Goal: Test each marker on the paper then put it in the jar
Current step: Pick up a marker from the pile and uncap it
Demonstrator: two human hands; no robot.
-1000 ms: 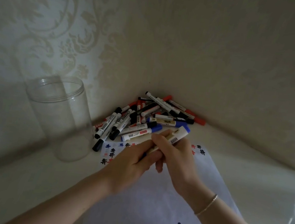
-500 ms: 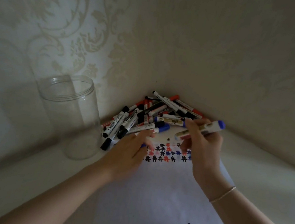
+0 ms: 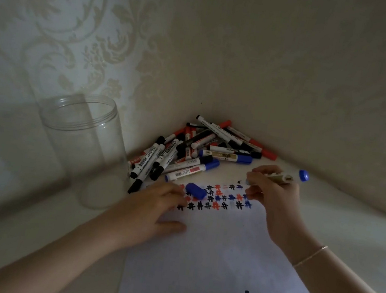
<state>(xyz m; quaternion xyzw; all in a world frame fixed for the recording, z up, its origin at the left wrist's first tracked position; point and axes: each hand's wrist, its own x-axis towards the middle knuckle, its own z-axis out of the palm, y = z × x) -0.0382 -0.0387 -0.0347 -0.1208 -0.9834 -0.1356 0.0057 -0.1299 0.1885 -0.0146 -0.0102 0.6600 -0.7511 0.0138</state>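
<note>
Here, the blue marker (image 3: 280,177) is pinched in the curled fingers of the right hand (image 3: 271,195), its tip down at the far edge of the paper (image 3: 217,259), beside rows of black, red and blue test marks (image 3: 217,199). Its blue cap (image 3: 195,190) lies loose on the paper, just past the fingertips of the left hand (image 3: 155,210), which rests flat on the sheet with relaxed fingers, holding nothing. The marker pile (image 3: 199,149) fills the corner. The clear jar (image 3: 77,146) stands upright, left of the pile.
</note>
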